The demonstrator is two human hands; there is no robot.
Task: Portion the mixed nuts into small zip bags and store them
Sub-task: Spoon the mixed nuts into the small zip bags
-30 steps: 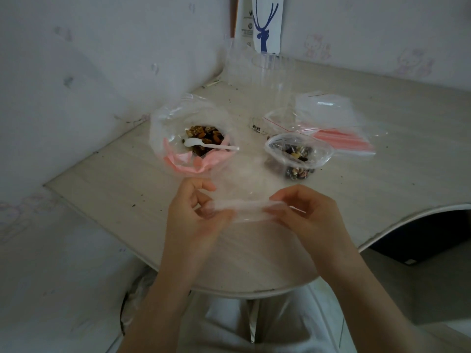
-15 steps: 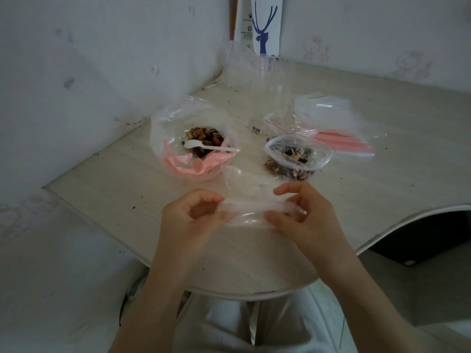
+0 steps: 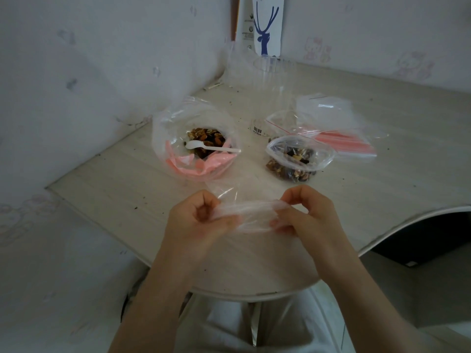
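- Firstly, a pale table [image 3: 382, 189] with a curved front edge is seen, set into a corner between two light walls; small dark crumbs are scattered on its top.
- A white card [image 3: 267, 24] with a blue deer figure is leaned upright in the corner; the small print beside it cannot be read.
- A large clear bag [image 3: 178, 123] with a pink lining is placed at the left of the table, open upward; mixed nuts [image 3: 206, 135] and a white plastic spoon [image 3: 211, 147] are seen inside, the spoon handle pointed to the right.
- A pile of flat zip bags [image 3: 339, 133] with red strips is laid at the right, and a barcode sticker [image 3: 257, 130] is seen near it; its digits are too small to read.
- A small filled bag [image 3: 298, 159] of nuts is stood in front of the pile, its mouth open.
- An empty zip bag [image 3: 251, 212] is held above the near table edge, its long axis running left to right.
- The left hand [image 3: 196, 225] is pinched on the bag's left end, and the right hand [image 3: 305, 217] is pinched on its right end.
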